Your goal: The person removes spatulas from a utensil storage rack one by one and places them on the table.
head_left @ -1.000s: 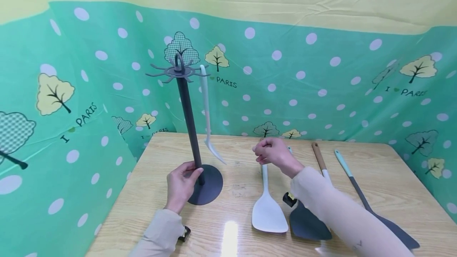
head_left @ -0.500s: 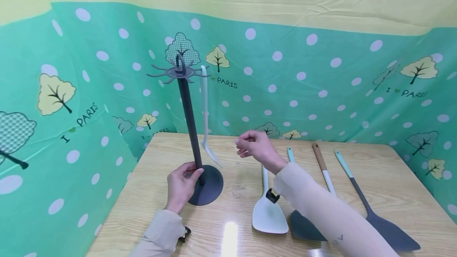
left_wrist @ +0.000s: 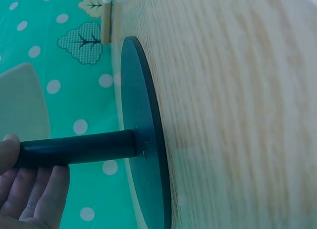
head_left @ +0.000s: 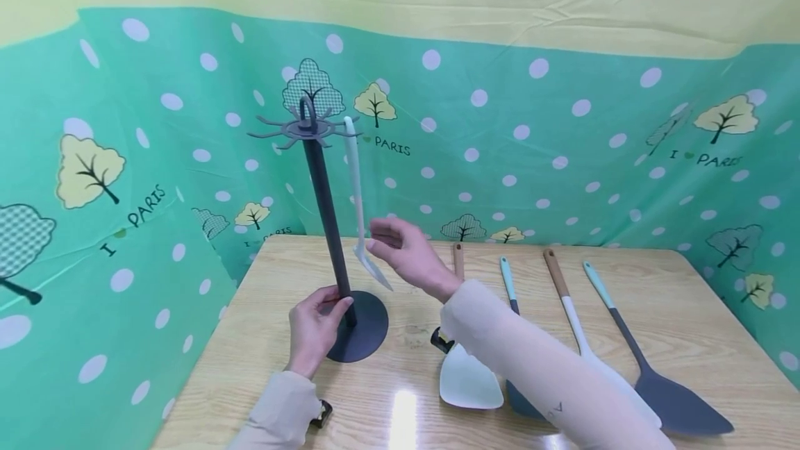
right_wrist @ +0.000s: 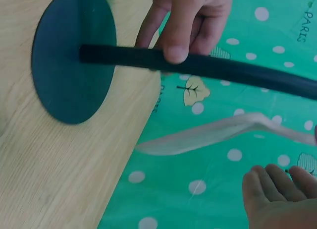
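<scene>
A black utensil stand (head_left: 325,207) with a ring of hooks on top rises from its round base (head_left: 370,328). My left hand (head_left: 312,326) grips the pole low down, thumb on one side and fingers on the other. From a right-hand hook hangs a white spatula (head_left: 355,189), its blade angled toward the right. Beside the spatula's lower part is my right hand (head_left: 409,255), fingers loosely bent and holding nothing visible. In the right wrist view, the fingers (right_wrist: 275,187) are apart from the spatula's blade (right_wrist: 203,135); the thumb is mostly out of frame.
On the wooden table's right half lie several spatulas: a white one (head_left: 470,384) partly under my right forearm, a dark one with a mint handle (head_left: 507,276), a white one with a brown handle (head_left: 570,314), and a dark one (head_left: 678,401) furthest right. A patterned cloth (head_left: 500,137) stands behind.
My right hand has moved left across the table, up to the hanging spatula. The spatula sways slightly on its hook. My left hand keeps its grip on the pole.
</scene>
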Demonstrator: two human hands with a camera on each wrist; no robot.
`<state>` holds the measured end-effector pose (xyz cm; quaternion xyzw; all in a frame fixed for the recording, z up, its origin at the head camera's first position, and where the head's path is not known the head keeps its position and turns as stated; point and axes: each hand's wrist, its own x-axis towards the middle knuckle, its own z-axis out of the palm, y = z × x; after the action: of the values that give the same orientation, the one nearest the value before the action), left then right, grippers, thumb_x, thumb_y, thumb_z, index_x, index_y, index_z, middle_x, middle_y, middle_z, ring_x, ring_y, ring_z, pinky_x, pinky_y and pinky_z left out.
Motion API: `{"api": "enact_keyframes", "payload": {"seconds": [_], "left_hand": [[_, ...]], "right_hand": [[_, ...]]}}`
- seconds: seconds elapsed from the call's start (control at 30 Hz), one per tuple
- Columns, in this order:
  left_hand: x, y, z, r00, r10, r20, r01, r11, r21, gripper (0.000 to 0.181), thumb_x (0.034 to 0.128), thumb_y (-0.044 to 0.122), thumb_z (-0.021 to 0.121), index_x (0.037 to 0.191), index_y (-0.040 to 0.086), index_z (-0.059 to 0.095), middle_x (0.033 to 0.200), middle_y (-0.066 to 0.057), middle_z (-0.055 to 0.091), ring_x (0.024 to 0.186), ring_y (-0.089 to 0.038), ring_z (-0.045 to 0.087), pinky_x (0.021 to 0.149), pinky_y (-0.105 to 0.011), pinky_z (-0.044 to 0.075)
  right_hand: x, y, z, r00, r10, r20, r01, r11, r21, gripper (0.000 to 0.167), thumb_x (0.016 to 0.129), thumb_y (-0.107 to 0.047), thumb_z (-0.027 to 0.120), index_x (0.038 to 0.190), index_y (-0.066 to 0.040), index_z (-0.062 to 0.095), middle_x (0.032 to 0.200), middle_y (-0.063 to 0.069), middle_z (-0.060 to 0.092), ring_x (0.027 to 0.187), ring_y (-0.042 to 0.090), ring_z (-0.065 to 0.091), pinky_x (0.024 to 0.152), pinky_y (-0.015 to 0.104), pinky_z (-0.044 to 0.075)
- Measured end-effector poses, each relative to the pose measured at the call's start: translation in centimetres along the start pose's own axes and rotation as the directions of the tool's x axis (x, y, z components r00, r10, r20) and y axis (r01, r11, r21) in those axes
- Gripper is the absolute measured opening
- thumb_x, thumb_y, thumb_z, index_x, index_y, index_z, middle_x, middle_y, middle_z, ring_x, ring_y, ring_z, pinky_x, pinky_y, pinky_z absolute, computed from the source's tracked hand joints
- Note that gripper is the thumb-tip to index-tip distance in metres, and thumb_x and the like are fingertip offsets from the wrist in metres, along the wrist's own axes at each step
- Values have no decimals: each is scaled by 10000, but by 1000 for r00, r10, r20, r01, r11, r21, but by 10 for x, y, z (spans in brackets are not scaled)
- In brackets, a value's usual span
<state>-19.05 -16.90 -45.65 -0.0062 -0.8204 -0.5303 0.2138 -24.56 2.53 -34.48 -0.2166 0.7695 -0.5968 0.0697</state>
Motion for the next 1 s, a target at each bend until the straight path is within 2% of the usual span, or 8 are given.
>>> {"api": "enact_keyframes", "payload": {"seconds": [0.1, 0.23, 0.37, 0.5, 0.67, 0.83, 1.0], "left_hand": [[0, -1, 0, 1000, 17, -4, -17, 1000, 1, 164, 811, 126, 774, 970, 107, 739, 882, -10, 725, 826, -147, 698, 734, -285, 561], [0, -2, 1, 999, 33, -9, -33, 999, -2, 167, 806, 110, 777, 969, 110, 740, 878, -3, 725, 811, -135, 698, 737, -298, 562], [0, -2, 1, 999, 44, -8, -44, 999, -9, 157, 807, 102, 774, 960, 106, 739, 873, -4, 724, 792, -128, 697, 727, -297, 564], [1, -1, 0, 999, 48, -9, -49, 999, -9, 154, 809, 103, 772, 959, 103, 738, 873, -5, 723, 787, -128, 696, 725, -300, 567], [0, -1, -1, 999, 44, -1, -44, 999, -12, 161, 813, 113, 769, 970, 103, 735, 888, -10, 722, 791, -131, 695, 740, -324, 571], [1, 0, -1, 999, 41, -1, -41, 999, -16, 153, 812, 110, 770, 961, 103, 737, 880, -9, 722, 785, -129, 694, 735, -334, 572], [0, -1, 0, 999, 42, -1, -42, 999, -18, 153, 811, 108, 770, 960, 100, 736, 878, -12, 721, 787, -127, 694, 731, -306, 570]], "right_hand": [[3, -6, 9, 998, -45, 36, 44, 998, 36, 524, 939, -247, 617, 1414, -141, 424, 1371, 49, 508, 1272, 188, 476, 1064, 343, 379], [5, -12, 19, 998, -51, 45, 48, 996, 76, 388, 946, -168, 602, 1314, -81, 514, 1233, 54, 587, 1165, 187, 561, 1004, 350, 437], [-3, -26, 24, 999, -43, 11, 42, 997, 64, 247, 963, -99, 566, 1187, 2, 584, 1127, 130, 627, 1052, 212, 609, 943, 374, 474], [-13, -41, 26, 998, -51, -28, 53, 997, 58, 197, 975, -54, 528, 1120, 54, 606, 1097, 221, 627, 1025, 297, 624, 924, 390, 492], [-13, -30, 28, 997, -48, -53, 53, 993, 101, 199, 979, -84, 537, 1105, 48, 617, 1043, 205, 642, 1001, 334, 640, 898, 344, 522], [-11, -17, 27, 995, -69, -75, 75, 994, 82, 168, 974, -142, 564, 1079, -33, 638, 986, 144, 659, 946, 272, 662, 857, 289, 535], [-15, -16, 25, 991, -101, -90, 106, 993, 55, 146, 967, -131, 574, 1059, -41, 643, 951, 105, 661, 932, 269, 663, 831, 279, 544]]}}
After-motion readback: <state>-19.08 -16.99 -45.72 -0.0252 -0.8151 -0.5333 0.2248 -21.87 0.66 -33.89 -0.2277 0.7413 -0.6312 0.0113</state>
